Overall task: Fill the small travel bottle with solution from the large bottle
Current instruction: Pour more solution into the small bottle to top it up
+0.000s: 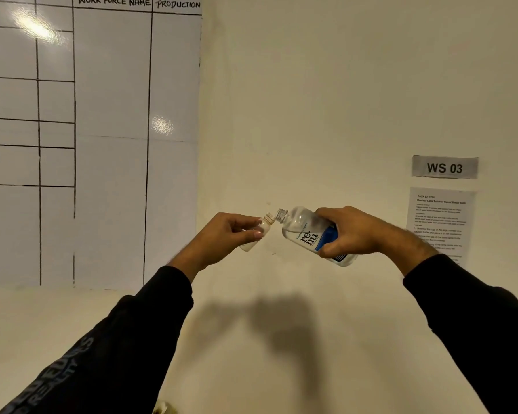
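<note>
Sleeves: two black sleeves fill the lower corners nearest the camera – the left sleeve [102,348] carries pale, blurred lettering, the right sleeve [476,321] is plain.
Whiteboard: a glossy whiteboard [111,130] covers the wall at far left, ruled into a grid with the headings "WORK FORCE NAME" and "PRODUCTION"; its cells are blank and two glare spots sit on it.
Left hand: the left hand [225,236] pinches the small travel bottle [257,234] between thumb and fingertips, raised in front of the wall.
Small travel bottle: pale and translucent, uncapped, tilted so its threaded neck points up and to the right.
Necks: the two open mouths sit just beside each other – whether they touch cannot be told.
Large bottle: the large bottle [305,231] is clear with a "renu" label and a blue patch, uncapped, tipped so its neck points left toward the small one.
Right hand: the right hand [350,231] wraps the lower body of the large bottle in a full grasp.
Sign: a grey sign [445,167] reading "WS 03" is stuck on the cream wall at right.
Sheet: a printed sheet [441,216] hangs just below it; its text is too small to read.
</note>
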